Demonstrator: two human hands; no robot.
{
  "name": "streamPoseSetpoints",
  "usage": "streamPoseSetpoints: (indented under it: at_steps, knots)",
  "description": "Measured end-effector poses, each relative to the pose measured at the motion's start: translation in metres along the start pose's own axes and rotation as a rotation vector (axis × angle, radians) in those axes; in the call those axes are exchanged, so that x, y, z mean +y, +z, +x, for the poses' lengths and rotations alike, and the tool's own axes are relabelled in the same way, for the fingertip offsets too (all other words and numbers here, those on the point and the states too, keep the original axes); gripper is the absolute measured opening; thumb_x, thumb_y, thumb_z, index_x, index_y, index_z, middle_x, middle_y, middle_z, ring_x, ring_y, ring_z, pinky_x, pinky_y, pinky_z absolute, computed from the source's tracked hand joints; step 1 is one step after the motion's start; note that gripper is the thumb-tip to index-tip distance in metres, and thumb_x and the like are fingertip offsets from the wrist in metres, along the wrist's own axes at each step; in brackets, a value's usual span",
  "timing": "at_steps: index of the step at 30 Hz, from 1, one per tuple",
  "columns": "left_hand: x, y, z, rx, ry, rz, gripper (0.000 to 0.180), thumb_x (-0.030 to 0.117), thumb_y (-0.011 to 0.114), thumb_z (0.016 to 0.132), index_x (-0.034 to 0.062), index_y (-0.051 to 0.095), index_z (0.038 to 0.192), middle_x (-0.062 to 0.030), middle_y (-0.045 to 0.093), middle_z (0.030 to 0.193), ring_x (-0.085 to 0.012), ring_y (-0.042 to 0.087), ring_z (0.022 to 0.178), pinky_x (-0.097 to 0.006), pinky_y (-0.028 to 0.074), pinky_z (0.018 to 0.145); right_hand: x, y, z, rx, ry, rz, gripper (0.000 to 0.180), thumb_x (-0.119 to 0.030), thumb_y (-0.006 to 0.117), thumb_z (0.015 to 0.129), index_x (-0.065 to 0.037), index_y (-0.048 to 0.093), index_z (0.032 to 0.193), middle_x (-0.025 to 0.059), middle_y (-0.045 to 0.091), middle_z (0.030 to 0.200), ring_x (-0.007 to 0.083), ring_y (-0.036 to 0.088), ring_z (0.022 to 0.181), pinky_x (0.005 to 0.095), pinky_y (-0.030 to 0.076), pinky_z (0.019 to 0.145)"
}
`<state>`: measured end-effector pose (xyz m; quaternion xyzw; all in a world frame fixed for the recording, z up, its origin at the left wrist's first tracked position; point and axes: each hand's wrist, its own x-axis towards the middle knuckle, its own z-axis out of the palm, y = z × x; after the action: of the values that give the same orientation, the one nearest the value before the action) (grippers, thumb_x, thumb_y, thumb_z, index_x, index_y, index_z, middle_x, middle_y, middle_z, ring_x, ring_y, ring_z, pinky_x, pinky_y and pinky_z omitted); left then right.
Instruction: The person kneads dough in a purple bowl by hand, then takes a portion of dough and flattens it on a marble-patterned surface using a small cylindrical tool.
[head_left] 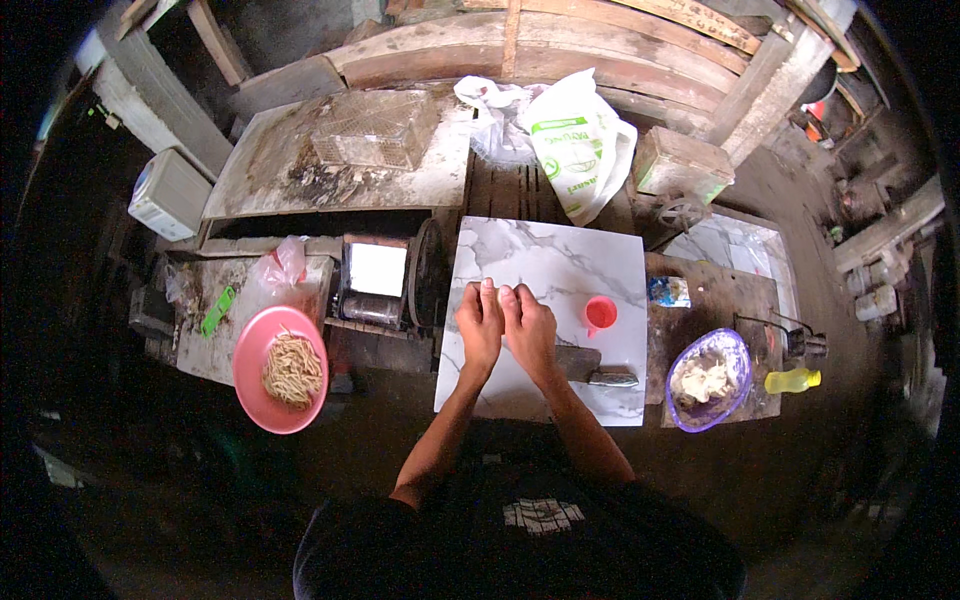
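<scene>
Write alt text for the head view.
A person's left hand and right hand, fingers curled, close together over a marbled white board bearing a pink mug and wide knife. A pink basin of pale noodles sits left, a purple basin of doughy mass right.

The marbled desk (530, 250) over here looks smooth and glossy, and the red cup (601, 313) and pink basin (244, 365) look like sleek, hard plastic. Back there, the planks (430, 60) are rough, bare wood, the cage (375, 140) looks like thin metal wire, and the white bag (578, 140) is crinkled plastic. The dark shirt (630, 540) is matt cloth.
</scene>
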<state>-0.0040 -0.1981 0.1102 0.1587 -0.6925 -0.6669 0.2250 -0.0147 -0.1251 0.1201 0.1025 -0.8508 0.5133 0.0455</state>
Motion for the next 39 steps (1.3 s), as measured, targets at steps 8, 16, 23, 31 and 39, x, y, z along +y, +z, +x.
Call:
streamPoseSetpoints:
  at_steps: [8,16,23,31,39]
  knots:
    - [0.025,-0.009,0.002,-0.111,-0.013,-0.082,0.036,0.029,0.037,0.086,-0.0030,0.052,0.076,0.0005,0.043,0.055,-0.0066,0.038,0.051,-0.024,0.033,0.045,-0.021,-0.005,0.009,0.055,0.000,0.082,0.021,-0.021,0.043,0.083,-0.002,0.046,0.075,0.0189,0.050,0.056,0.0344,0.052,0.053,0.0382,0.039,0.046]
    - [0.025,-0.018,0.016,-0.091,0.066,-0.062,0.038,0.027,0.037,0.086,-0.0039,0.050,0.068,0.0002,0.042,0.052,-0.0063,0.036,0.050,-0.024,0.033,0.043,-0.021,-0.002,0.014,0.155,-0.085,0.246,0.021,-0.019,0.043,0.084,0.001,0.049,0.082,0.0152,0.054,0.059,0.0217,0.054,0.050,0.0313,0.041,0.047]
    - [0.030,-0.017,0.020,-0.132,0.039,-0.129,0.037,0.028,0.037,0.087,0.0001,0.051,0.067,0.0021,0.043,0.053,-0.0040,0.037,0.050,-0.021,0.032,0.043,-0.020,-0.005,0.017,0.157,-0.023,0.383,0.022,-0.019,0.042,0.085,0.000,0.047,0.077,0.0097,0.052,0.054,0.0111,0.048,0.047,0.0276,0.039,0.044]
    - [0.039,-0.021,0.025,-0.452,0.091,-0.201,0.024,0.024,0.045,0.084,0.0027,0.048,0.073,0.0024,0.046,0.059,-0.0030,0.039,0.053,-0.020,0.034,0.045,-0.017,-0.020,0.029,-0.005,-0.117,0.394,0.023,-0.020,0.042,0.085,-0.001,0.042,0.072,0.0082,0.043,0.053,0.0091,0.037,0.050,0.0286,0.033,0.044]
    - [0.037,-0.021,0.025,-0.402,0.041,-0.141,0.031,0.027,0.041,0.085,0.0039,0.048,0.065,0.0018,0.045,0.055,-0.0045,0.040,0.048,-0.020,0.032,0.041,-0.023,-0.019,0.026,0.064,-0.145,0.161,0.018,-0.018,0.043,0.084,-0.001,0.044,0.077,0.0122,0.046,0.051,0.0174,0.041,0.043,0.0301,0.035,0.043]
